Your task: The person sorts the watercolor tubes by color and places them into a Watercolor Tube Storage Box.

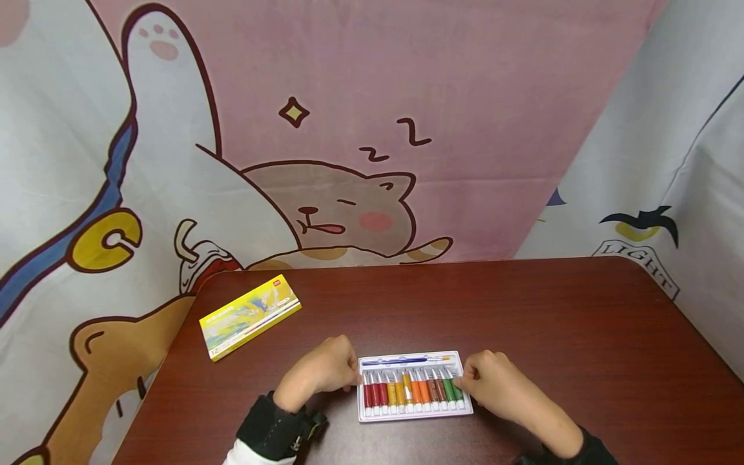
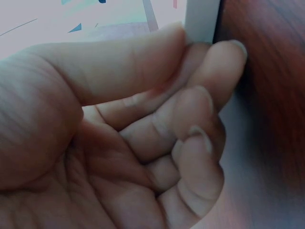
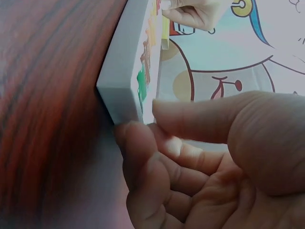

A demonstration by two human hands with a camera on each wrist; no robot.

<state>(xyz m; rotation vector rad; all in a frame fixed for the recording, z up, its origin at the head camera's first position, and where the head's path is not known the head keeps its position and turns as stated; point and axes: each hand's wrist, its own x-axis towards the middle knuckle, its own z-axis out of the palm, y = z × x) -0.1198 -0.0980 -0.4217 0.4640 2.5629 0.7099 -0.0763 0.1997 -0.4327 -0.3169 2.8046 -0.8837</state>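
Observation:
A white tray [image 1: 418, 418] of paint tubes [image 1: 408, 391] lies on the table, between my two hands. Red, yellow, orange, brown and green tubes stand in a row in it, with a blue-handled paintbrush [image 1: 389, 362] along the far side. My left hand [image 1: 328, 367] pinches the tray's left edge between thumb and curled fingers. At the opposite end, my right hand [image 1: 498, 386] pinches the right edge by the green tubes. In the right wrist view, the thumb is over the rim of the tray [image 3: 125, 52] and the fingertips are at its lower corner.
A yellow box [image 1: 250, 316] with a painted picture on its lid lies at the back left of the brown table [image 1: 581, 336]. Behind the table's far edge hangs a cloth [image 1: 488, 129] printed with cartoon animals.

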